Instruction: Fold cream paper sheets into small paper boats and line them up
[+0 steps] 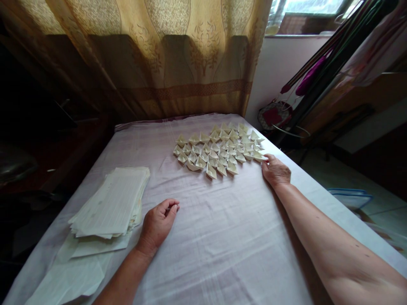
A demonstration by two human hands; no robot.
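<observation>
Head view: where do the folded paper boats (216, 150) lie?

— They stand close together in uneven rows on the far part of the pale cloth (216, 245), somewhat right of its middle, below the patterned curtain (206, 55).

— And the right hand (276, 170)?

— It reaches to the right end of the group, thumb and forefinger nearly together at the tip of one boat (259, 156). Contact is visible; whether the tip is pinched cannot be told.

— How is the left hand (160, 223) posed?

— Loosely curled near the cloth, thumb against forefinger, with no object visible in its grasp.

— What lies beside it?

— To its left, a stack of lined paper (110, 203), edges uneven, overlapping loose sheets (73, 269) on the near side.
</observation>
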